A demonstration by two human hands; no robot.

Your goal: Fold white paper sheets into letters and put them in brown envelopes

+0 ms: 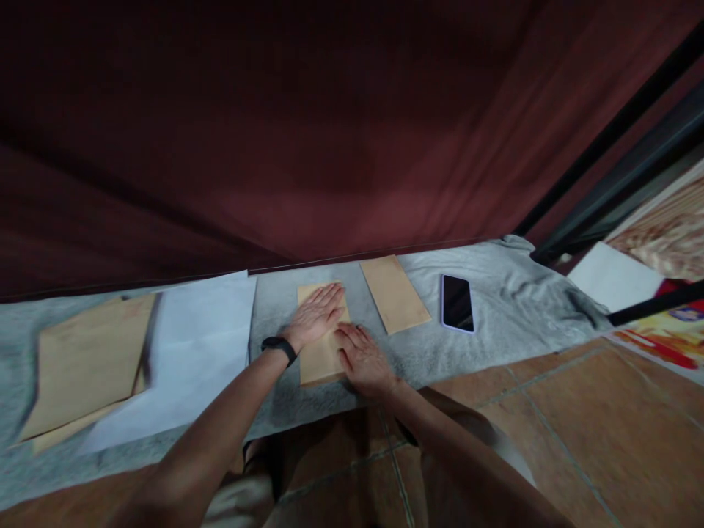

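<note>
A tan rectangular piece, like folded kraft paper or an envelope (317, 361), lies on the grey cloth in front of me. Flat across its upper part rests my left hand (317, 315), fingers stretched out, a dark band on the wrist. My right hand (363, 359) lies on the lower right edge of the same piece, its fingers extended and pressing down. Both palms face the paper, so what is under them is hidden. Just to the right sits a second tan paper rectangle (394, 293), apart from both hands.
A phone (457, 303) with a purple edge lies on the grey cloth (506, 308) at the right. White sheets (201, 337) and larger tan papers (91, 356) are at the left. A dark red curtain (330, 147) hangs behind. Dark bars (610, 139) stand at the right, above the tiled floor (594, 418).
</note>
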